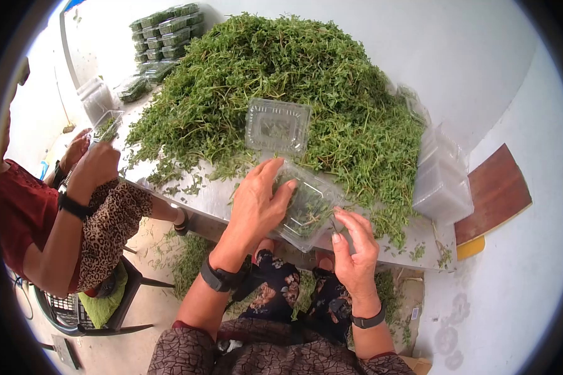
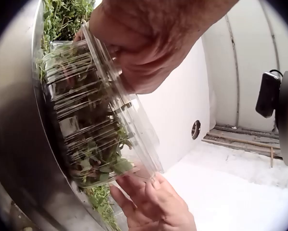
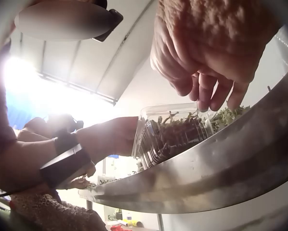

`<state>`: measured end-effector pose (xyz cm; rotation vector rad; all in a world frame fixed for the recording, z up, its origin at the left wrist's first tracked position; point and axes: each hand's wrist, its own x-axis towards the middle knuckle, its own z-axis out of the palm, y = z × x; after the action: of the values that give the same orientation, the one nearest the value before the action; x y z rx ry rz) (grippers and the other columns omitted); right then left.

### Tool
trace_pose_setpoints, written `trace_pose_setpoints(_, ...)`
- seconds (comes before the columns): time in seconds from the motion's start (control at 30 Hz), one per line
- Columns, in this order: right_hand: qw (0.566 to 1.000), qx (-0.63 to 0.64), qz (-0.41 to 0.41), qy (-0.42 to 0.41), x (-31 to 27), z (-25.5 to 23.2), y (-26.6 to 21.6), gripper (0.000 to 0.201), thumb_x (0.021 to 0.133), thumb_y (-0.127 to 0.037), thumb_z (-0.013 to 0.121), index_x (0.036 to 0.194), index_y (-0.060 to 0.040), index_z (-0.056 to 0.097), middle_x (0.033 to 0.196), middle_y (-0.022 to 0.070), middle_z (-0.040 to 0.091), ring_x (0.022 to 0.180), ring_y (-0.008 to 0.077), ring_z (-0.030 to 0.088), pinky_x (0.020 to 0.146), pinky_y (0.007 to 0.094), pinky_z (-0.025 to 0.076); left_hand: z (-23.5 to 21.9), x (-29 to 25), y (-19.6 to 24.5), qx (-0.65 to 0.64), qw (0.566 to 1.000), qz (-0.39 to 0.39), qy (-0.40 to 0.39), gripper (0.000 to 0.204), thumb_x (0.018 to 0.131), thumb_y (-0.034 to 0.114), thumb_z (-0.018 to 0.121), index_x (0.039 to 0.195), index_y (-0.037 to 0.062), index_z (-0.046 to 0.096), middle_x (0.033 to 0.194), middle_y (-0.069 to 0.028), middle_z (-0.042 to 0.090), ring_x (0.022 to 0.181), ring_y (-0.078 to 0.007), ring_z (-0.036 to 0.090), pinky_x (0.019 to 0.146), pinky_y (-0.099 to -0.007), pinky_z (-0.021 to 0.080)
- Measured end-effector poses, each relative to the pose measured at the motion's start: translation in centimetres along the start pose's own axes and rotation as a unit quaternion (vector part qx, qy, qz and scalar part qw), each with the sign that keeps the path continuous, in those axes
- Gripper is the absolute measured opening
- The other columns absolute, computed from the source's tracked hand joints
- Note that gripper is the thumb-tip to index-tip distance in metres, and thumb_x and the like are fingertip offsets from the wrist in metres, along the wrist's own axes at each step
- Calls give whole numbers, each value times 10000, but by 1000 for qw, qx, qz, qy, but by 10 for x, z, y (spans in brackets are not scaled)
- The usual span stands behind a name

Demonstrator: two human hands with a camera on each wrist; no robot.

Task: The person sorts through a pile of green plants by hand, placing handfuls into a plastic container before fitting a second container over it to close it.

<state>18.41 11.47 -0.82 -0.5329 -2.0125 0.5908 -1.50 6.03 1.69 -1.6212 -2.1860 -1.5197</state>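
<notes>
A clear plastic clamshell container (image 1: 306,215) holds green leafy sprigs at the table's front edge, its ribbed side (image 2: 79,110) showing in the left wrist view. My left hand (image 1: 261,200) grips its left side, thumb over the top, other fingers along the far edge. Thumb and curled fingers of my right hand (image 1: 356,250) hold the container's right corner. The right wrist view has the fingertips (image 3: 204,103) of that hand at the rim. Just beyond, another clear plastic piece (image 1: 277,127) with a raised rectangle leans on the heap of greens (image 1: 281,69).
Stacked filled containers (image 1: 162,37) stand at the back left, nested clear containers (image 1: 443,178) at the right end of the metal table (image 1: 200,215). At left, a seated person (image 1: 56,237) handles a small container (image 1: 107,125). Loose greens (image 1: 194,262) lie on the floor.
</notes>
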Motion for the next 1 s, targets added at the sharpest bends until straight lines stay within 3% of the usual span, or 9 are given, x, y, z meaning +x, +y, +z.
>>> trace_pose_setpoints(0.17,994,100,28,23,4,-3,3,266,911,-29,564,1171,19,595,1164,160,624,1143,297,581,949,394,481,1,-7,-12,-41,998,-2,40,377,899,148,623,1229,-24,568,1100,-199,644,908,-264,636,757,-336,513)
trace_pose_setpoints(0.33,996,77,37,34,13,3,8,287,928,-46,547,1204,29,580,1249,184,586,1161,307,570,974,393,461,2,-10,-13,-71,994,17,85,345,928,126,596,1241,-16,566,1100,-152,655,900,-190,623,736,-321,515)
trace_pose_setpoints(0.4,997,67,43,25,16,2,10,301,932,-65,548,1215,34,574,1287,191,568,1171,313,564,987,396,448,2,-11,-11,-125,988,-57,74,342,932,121,593,1246,-10,564,1123,-142,652,913,-160,612,755,-302,509)
trace_pose_setpoints(0.6,997,34,54,-51,31,0,10,388,898,-121,574,1255,31,559,1349,214,523,1257,332,493,1046,405,384,2,-8,-11,-142,983,-67,99,339,927,102,594,1248,-3,562,1045,-92,647,872,-130,584,743,-279,498)
trace_pose_setpoints(0.77,976,147,124,-105,42,5,19,428,870,-109,579,1279,17,552,1359,221,513,1285,330,466,1066,407,359,7,-6,-17,-170,977,-63,110,330,927,102,597,1231,-22,566,971,-49,620,825,-112,546,718,-270,485)
trace_pose_setpoints(0.9,973,144,120,-134,51,5,22,438,871,-118,594,1285,18,548,1353,216,521,1278,302,477,1071,390,351,7,-7,-16,-156,979,-64,112,316,921,98,611,1206,-34,579,965,-38,612,828,-98,532,713,-258,477)
trace_pose_setpoints(0.97,950,199,201,-134,55,6,19,438,874,-130,608,1281,23,553,1347,211,530,1272,274,481,1080,370,334,9,-6,-18,-165,977,-66,116,315,919,99,615,1203,-34,582,966,-37,611,828,-98,531,713,-258,477)
trace_pose_setpoints(1.0,950,199,202,-134,56,6,22,438,874,-130,608,1281,23,553,1347,211,530,1272,274,481,1080,370,334,10,-6,-18,-173,975,-66,119,313,918,100,619,1199,-34,585,967,-37,610,828,-97,531,714,-258,476)
